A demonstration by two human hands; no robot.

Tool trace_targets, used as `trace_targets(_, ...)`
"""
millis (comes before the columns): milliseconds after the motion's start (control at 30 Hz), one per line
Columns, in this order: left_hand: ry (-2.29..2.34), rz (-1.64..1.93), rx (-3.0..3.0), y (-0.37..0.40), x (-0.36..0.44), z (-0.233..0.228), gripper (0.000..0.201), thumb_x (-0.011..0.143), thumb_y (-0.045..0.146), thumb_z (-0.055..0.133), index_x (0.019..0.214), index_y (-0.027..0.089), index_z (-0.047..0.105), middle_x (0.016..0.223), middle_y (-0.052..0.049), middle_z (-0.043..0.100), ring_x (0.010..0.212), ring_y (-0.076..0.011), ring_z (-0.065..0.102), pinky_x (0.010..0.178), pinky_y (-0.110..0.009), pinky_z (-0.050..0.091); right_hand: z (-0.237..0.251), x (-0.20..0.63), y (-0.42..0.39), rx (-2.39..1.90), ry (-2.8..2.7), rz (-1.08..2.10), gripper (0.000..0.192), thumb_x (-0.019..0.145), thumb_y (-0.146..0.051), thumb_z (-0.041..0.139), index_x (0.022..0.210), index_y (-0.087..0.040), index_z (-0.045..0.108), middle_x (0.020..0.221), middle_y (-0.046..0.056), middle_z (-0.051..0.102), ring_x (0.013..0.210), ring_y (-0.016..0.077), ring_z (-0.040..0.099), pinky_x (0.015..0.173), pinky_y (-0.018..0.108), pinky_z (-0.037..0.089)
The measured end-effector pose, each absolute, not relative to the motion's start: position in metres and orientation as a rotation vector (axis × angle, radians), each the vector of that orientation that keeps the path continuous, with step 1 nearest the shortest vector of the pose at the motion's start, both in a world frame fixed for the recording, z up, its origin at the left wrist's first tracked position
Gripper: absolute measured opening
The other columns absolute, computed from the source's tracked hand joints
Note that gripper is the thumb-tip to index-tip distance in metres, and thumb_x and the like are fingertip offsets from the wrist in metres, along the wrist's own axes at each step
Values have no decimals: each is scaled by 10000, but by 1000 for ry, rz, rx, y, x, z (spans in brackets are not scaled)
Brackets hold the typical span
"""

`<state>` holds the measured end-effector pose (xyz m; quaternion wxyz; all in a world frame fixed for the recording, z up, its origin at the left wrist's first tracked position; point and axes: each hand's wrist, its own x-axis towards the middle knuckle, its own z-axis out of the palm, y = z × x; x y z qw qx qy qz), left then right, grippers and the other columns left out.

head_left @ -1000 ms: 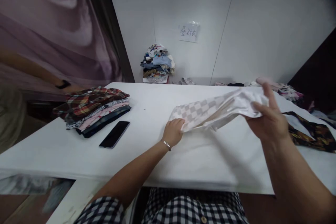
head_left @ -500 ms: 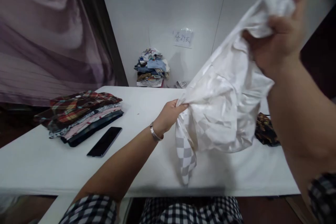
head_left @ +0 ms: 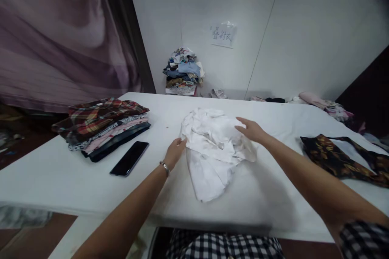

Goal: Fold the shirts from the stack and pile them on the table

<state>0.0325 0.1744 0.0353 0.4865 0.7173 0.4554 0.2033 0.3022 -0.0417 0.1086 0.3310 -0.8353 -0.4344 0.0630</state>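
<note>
A white shirt (head_left: 209,137) lies crumpled in a loose heap on the white table (head_left: 164,202), one part of it spread toward the front edge. My left hand (head_left: 175,151), with a silver bracelet at the wrist, is closed at the heap's left edge, its fingertips pinching the cloth. Over the right side of the heap, my right hand (head_left: 251,130) is open, fingers stretched out and holding nothing.
On the left stand a stack of folded shirts (head_left: 103,125) and a black phone (head_left: 129,158). A black garment with a gold pattern (head_left: 337,158) lies at the right. Behind the table are a clothes pile (head_left: 184,73) and a wall sign (head_left: 223,35).
The white shirt, held up in both hands before, has come down onto the table in a heap. My right hand has let go and moved down and left; more of the right side shows.
</note>
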Motion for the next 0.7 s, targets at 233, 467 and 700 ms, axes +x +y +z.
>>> trace_targets(233, 1087, 298, 1896, 139, 49, 34, 812, 785, 570, 574, 1411, 121, 319, 919, -92, 698, 657, -184, 644, 630, -281, 468, 3, 318, -102, -2557, -666, 167, 731, 776, -549, 586, 1372, -141, 473, 1290, 177, 574, 1168, 358, 541, 954, 454, 423)
trace_targets(467, 1021, 298, 2193, 147, 83, 35, 260, 745, 170, 579, 984, 160, 683, 951, -93, 710, 944, -215, 638, 819, -297, 466, 26, 327, -92, -1833, -370, 337, 389, 684, -250, 630, 1063, -162, 652, 762, 28, 670, 664, 176, 622, 606, 279, 511)
trace_targets(700, 1108, 935, 1735, 245, 39, 89, 311, 717, 195, 505, 970, 125, 671, 660, -7, 637, 635, -139, 608, 614, -242, 509, 84, 410, -174, -1496, -140, 75, 264, 681, -141, 612, 943, -149, 642, 681, 27, 622, 543, 117, 560, 497, 226, 455)
